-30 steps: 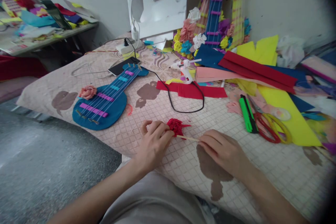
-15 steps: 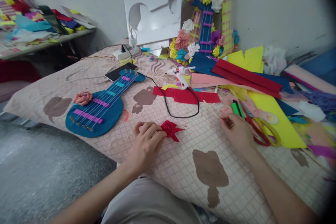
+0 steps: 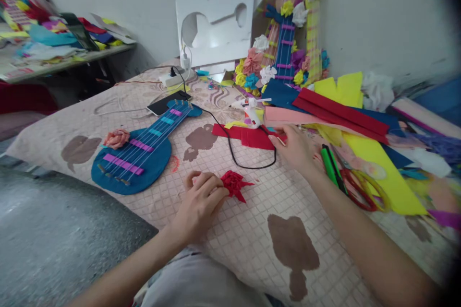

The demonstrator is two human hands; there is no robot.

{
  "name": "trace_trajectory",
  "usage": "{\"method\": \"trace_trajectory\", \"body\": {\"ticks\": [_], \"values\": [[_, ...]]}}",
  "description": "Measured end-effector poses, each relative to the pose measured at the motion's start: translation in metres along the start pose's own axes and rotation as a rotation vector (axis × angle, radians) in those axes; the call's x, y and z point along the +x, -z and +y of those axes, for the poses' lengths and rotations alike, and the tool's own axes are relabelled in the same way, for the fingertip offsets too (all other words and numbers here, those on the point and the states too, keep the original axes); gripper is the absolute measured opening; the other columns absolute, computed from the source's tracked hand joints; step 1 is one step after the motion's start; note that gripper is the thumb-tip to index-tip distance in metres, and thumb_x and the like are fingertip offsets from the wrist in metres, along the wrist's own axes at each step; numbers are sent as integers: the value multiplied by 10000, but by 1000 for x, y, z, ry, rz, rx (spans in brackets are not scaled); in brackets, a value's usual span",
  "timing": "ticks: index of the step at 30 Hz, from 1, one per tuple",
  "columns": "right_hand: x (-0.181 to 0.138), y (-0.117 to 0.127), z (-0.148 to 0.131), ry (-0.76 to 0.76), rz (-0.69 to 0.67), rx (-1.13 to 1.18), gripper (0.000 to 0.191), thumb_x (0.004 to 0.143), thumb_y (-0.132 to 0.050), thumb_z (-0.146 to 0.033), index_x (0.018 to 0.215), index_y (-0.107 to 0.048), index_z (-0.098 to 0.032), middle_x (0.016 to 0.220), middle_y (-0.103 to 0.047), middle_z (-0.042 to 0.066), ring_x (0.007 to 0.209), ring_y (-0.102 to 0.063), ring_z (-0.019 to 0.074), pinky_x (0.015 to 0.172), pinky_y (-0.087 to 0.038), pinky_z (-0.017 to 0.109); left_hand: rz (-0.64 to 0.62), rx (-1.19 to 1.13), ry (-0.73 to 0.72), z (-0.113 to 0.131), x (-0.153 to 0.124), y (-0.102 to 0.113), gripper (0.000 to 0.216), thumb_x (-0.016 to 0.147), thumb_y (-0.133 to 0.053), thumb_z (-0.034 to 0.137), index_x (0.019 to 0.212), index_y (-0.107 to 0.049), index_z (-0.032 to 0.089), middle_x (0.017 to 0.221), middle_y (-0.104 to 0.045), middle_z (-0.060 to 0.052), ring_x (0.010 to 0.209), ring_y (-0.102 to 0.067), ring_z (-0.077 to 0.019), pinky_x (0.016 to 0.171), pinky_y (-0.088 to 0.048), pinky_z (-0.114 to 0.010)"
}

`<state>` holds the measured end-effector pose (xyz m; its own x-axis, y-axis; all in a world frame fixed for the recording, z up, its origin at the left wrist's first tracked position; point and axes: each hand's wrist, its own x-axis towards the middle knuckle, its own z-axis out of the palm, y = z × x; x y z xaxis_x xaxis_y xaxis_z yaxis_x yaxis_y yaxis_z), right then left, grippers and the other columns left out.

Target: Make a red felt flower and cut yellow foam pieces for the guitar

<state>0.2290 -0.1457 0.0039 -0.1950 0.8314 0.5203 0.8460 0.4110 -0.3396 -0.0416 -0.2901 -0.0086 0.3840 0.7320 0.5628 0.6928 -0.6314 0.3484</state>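
My left hand (image 3: 200, 201) rests on the quilted pink cloth (image 3: 252, 244), its fingers closed on the edge of a red felt flower (image 3: 234, 184). My right hand (image 3: 296, 149) reaches forward, fingers curled at the near end of a red felt strip (image 3: 248, 134). What those fingers pinch, if anything, I cannot make out. A white glue gun (image 3: 251, 108) lies just beyond that strip, with its black cable (image 3: 236, 156) looping between my two hands.
A blue felt guitar (image 3: 139, 153) with a pink rose (image 3: 115, 138) lies at the left, a phone (image 3: 163, 103) by its head. A green cutter (image 3: 330, 163), scissors (image 3: 362, 187) and stacked felt sheets (image 3: 374, 153) lie right. Decorated guitars (image 3: 284, 43) and white foam (image 3: 219, 24) lean on the wall.
My right hand left the flower, swung right towards the cutter, then moved forward to the red strip. The left hand stayed on the flower. The thin stick is no longer at the flower.
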Motion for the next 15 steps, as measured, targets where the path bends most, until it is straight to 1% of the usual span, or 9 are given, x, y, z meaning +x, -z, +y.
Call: {"method": "trace_trajectory", "body": {"ticks": [2,5,8,10,13,15], "values": [[24,-16,-1,-34,8,89,286,788,-620,-354,1007,-598,-172,996,-627,128,935,-587,263,845,-464,404,-10,-1,1,0,-1,0,135,923,-517,208,851,-632,209,860,-657,-7,879,-532,-171,908,-267,-404],[59,-40,-1,-96,-80,163,396,718,-693,-364,1032,-606,-141,1034,-637,150,929,-591,261,820,-473,384,-22,-6,-3,-1,-2,0,146,929,-505,208,863,-635,212,866,-656,-9,890,-529,-172,919,-257,-407],[86,-60,-1,-104,-156,179,349,675,-730,-360,939,-648,-148,940,-680,114,840,-607,243,751,-475,351,-39,-21,-4,-2,-3,0,139,925,-506,183,874,-632,212,877,-656,-8,891,-524,-168,933,-246,-409],[98,-69,-2,-127,-182,178,283,650,-741,-334,847,-662,-148,850,-690,93,801,-609,244,718,-464,342,-50,-29,-5,-2,-3,0,141,924,-502,165,883,-630,212,888,-656,-8,892,-520,-164,939,-241,-408],[105,-74,-2,-178,-172,187,187,672,-704,-308,756,-651,-150,745,-680,73,746,-611,244,676,-455,337,-64,-34,-4,-2,-3,1,142,923,-501,156,888,-627,210,895,-655,-8,909,-516,-165,946,-236,-406],[104,-70,-4,-199,-127,206,163,714,-656,-303,770,-644,-151,776,-685,82,751,-615,241,676,-457,339,-66,-40,0,-2,-2,1,139,919,-505,147,889,-625,209,894,-654,-4,918,-517,-164,951,-231,-405]]}}
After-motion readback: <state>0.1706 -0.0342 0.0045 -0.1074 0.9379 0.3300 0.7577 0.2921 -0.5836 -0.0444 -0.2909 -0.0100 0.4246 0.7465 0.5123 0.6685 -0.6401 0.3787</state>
